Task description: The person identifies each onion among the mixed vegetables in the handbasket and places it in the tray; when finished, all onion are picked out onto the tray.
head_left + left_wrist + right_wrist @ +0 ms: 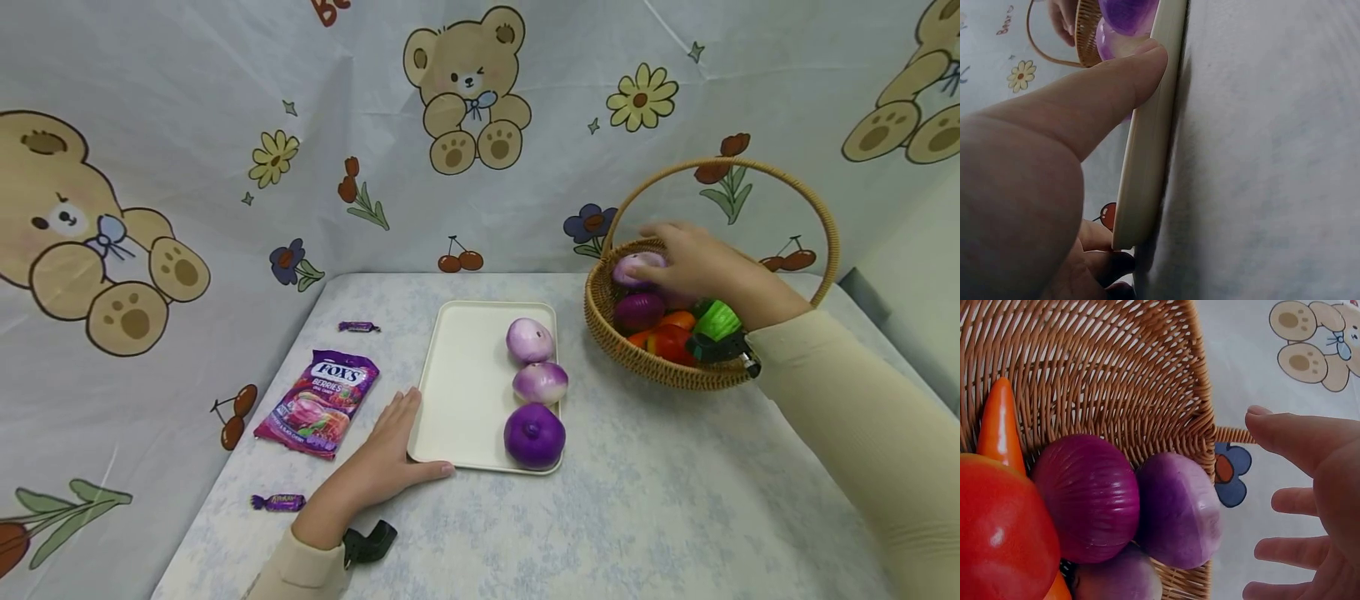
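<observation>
My left hand [386, 454] rests at the near left corner of a cream tray [465, 392], its thumb along the front edge and its fingers stretched along the left side. Along the tray's right side stand two purple-and-white turnip-like vegetables [529, 341] and a round dark purple vegetable [534, 436]. At the right, my right hand [686, 262] hovers over a wicker basket [637, 358], fingers spread and nothing gripped. Close by it in the basket lie another purple-and-white vegetable [1179, 512] and a ribbed purple onion [1088, 499].
The basket also holds a red tomato-like vegetable [1004, 531], an orange carrot-like piece [1001, 428] and a green piece [717, 321]; its tall handle arches above. Left of the tray lie a purple candy bag [318, 404] and two wrapped candies [279, 502]. A bear-patterned cloth hangs behind.
</observation>
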### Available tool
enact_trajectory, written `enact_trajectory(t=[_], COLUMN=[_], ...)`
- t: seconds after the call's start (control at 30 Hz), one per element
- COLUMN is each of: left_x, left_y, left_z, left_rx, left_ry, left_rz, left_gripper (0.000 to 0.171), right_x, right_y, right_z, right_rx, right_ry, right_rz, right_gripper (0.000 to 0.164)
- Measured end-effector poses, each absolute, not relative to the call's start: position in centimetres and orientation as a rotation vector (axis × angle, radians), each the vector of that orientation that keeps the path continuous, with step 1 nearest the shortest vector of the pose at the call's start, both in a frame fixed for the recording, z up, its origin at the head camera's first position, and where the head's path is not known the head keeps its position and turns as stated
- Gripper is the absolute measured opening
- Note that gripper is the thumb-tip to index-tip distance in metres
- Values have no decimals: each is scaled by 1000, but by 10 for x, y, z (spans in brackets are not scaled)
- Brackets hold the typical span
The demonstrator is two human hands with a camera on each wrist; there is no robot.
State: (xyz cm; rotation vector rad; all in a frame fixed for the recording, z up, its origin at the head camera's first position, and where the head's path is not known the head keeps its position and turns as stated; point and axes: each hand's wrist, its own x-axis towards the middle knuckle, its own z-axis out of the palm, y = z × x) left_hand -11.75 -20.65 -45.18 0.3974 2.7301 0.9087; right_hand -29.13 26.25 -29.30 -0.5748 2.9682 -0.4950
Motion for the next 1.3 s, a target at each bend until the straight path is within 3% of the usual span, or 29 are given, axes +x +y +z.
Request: enact_trajectory(t=[1.3], left_x=[-117], left_y=[-208], left_z=[-452], left_rx=[400], left_ry=[2726], left_rz=[909], left_gripper=[132], right_x=[-313], right_y=[267], right_z=[-326], right_rx=[-557], right_ry=[2911], right_rz=[-572], right_gripper=[67])
